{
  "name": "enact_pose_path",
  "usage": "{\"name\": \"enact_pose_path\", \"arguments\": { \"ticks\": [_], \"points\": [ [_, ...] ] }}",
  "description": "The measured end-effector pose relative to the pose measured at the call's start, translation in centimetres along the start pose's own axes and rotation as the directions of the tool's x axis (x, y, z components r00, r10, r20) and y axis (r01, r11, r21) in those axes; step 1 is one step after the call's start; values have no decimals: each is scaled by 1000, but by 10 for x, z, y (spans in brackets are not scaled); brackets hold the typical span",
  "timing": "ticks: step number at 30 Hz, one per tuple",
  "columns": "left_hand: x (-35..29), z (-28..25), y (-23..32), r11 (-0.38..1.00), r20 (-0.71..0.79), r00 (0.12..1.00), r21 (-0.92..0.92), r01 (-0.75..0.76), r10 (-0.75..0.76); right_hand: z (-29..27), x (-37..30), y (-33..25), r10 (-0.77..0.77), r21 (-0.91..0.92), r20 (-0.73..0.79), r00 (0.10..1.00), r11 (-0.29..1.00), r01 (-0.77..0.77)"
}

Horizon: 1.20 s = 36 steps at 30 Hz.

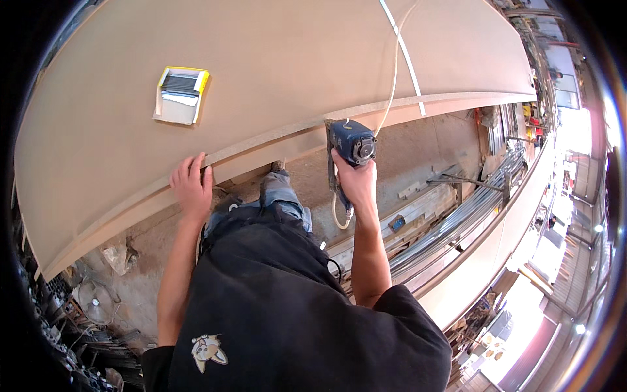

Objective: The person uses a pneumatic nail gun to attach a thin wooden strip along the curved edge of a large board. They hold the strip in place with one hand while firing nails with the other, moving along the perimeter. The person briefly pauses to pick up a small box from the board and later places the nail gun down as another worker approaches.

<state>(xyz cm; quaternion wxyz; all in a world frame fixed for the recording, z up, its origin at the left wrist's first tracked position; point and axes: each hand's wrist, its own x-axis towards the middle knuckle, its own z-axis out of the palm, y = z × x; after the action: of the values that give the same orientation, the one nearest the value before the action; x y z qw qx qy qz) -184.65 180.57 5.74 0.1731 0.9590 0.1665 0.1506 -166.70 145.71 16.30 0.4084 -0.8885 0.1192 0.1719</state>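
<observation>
A large brown board (281,65) stretches before me, with a long narrow wooden strip (261,137) along its near edge. My left hand (192,185) curls over this strip at the left, its fingers on top and the thumb on the near side. Farther right, my right hand (354,176) is wrapped around the handle of a dark blue air nail gun (353,138). The gun's nose end meets the strip; its exact contact point is hidden. A pale air hose (394,72) runs from the gun's area across the board.
An open yellow-and-white box of nail strips (181,95) lies on the board. A white band (406,55) crosses its right part. Metal bars and tubes (480,196) are stacked on the right, beside another long panel (503,255). Clutter (98,313) covers the lower left floor.
</observation>
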Motion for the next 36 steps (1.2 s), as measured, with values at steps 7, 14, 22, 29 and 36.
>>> {"name": "enact_pose_path", "arguments": {
  "ticks": [7, 14, 22, 29, 36],
  "points": [
    [2, 3, -2, 999, 1, 1000, 36, -9, 9, -14, 23, 16, -83, 95, -131, 988, 991, 96],
    [3, -2, 3, 999, -7, 1000, 38, -2, 2, -30, 41, 22, -99, 88, -171, 980, 990, 115],
    [2, 0, 4, 999, -37, 999, 52, 10, -9, -47, 53, 28, 2, 186, -110, 994, 982, 18],
    [-1, 1, 5, 998, -47, 999, 63, 20, -17, -53, 52, 15, 61, 264, -102, 993, 964, -32],
    [2, 0, 9, 999, -30, 999, 30, 33, -32, -65, 66, 26, 95, 315, -77, 992, 947, -66]
  ]
}}
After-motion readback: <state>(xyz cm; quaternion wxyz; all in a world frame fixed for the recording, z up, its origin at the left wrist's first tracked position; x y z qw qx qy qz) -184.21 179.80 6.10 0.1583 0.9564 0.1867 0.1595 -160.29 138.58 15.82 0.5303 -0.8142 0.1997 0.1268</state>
